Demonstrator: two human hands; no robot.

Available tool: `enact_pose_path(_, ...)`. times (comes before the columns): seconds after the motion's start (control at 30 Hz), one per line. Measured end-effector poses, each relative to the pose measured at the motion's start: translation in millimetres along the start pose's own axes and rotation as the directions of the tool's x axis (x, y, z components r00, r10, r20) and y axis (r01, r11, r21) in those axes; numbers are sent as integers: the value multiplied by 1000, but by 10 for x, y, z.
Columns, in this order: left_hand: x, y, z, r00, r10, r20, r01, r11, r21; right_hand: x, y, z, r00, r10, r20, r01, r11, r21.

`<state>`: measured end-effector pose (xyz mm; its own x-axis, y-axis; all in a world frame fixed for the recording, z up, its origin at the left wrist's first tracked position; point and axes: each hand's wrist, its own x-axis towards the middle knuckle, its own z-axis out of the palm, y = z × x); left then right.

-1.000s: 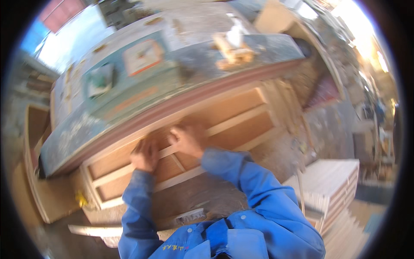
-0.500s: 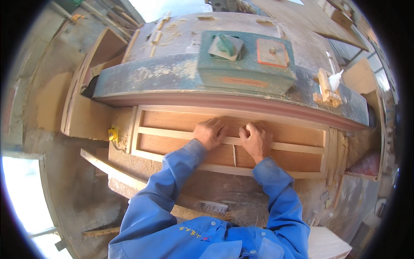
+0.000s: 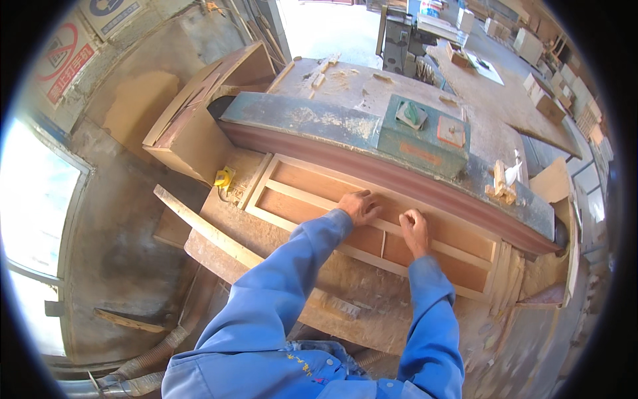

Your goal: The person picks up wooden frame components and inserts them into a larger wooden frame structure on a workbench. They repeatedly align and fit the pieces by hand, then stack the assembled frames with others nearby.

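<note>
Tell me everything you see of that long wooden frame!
The wooden frame is rectangular: pale strips around reddish-brown panels. One strip runs lengthwise down its middle; a short, thin one crosses the nearer half. It lies flat on the worktable, beside a long reddish-brown band. The left hand and right hand seem to touch its middle strip.

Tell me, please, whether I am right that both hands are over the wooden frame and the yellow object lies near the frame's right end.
Not quite: the yellow object lies near the left end of the wooden frame, as the head view shows. The left hand and right hand are indeed over the frame.
</note>
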<state>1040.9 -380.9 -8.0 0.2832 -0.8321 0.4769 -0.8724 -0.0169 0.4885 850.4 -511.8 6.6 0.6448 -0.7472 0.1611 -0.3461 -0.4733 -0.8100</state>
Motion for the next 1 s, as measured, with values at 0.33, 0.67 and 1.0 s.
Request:
enact_pose_path(0.33,-817,-2294,-1290,693,-717,-70,509,418,752,-991,316,-897,960,89,-267,-140,974,-176)
enact_pose_path(0.67,-617,-2217,-1574,610,-771,-181,703,422,572,-1358,621,-1269,829,328,-453,-384,923,-36)
enact_pose_path(1.0,-897,-1837,-2050,305,-790,-532,465,611,-640,-1284,480,-2368,551,379,-743,-230,925,302)
